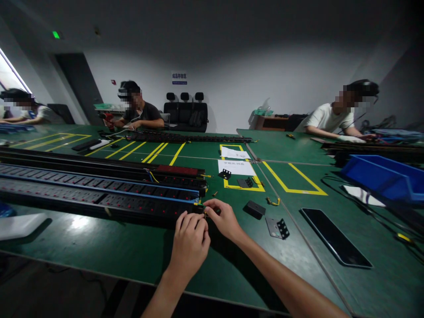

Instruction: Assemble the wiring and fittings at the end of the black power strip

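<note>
On my feed, L hand (192, 238) and R hand (226, 219) meet, fingertips bunched close, at the R end of the nearest power strip (139, 209); can't tell what they grip. It lies lengthwise on the green table (109, 251). R of the hands: black box (255, 209), bracket w/ holes (275, 228), then phone (336, 237).

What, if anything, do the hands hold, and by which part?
Left hand and right hand meet at one end of the nearest socket strip; what, if anything, they hold is hidden.
</note>
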### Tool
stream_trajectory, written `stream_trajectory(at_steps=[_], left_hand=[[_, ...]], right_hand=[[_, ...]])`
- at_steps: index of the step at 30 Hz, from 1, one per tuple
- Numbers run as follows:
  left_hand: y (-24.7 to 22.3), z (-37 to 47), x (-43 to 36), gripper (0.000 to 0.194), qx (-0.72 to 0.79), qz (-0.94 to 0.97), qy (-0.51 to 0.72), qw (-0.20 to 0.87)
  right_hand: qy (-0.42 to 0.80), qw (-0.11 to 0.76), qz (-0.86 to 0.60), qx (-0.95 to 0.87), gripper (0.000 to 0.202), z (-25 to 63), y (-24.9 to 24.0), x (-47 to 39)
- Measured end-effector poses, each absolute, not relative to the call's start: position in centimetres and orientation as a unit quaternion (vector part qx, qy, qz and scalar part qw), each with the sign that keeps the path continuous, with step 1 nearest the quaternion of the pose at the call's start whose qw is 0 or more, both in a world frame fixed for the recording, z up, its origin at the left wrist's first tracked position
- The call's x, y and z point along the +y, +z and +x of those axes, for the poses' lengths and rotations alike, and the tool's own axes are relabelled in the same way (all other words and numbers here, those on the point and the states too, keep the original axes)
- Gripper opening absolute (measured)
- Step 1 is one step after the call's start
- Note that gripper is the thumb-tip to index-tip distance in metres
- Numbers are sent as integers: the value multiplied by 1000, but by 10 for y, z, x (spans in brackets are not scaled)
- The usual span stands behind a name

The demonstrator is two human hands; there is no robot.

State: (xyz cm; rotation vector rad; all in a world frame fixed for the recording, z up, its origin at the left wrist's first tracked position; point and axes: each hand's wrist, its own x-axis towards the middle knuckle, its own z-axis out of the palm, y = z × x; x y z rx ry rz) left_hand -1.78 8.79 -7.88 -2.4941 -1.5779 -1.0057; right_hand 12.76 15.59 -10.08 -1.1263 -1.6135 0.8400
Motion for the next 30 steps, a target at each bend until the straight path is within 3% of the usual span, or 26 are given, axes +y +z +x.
stream_trajectory(at_steps=[22,30], left_hand=[[-83,-19,88,17,-505,-801,-322,14],[-85,-19,89,16,-505,-801,-323,14]], right_hand=[[455,480,-440,-607,12,130,-108,163],[433,480,-463,-607,10,130,-114,166]])
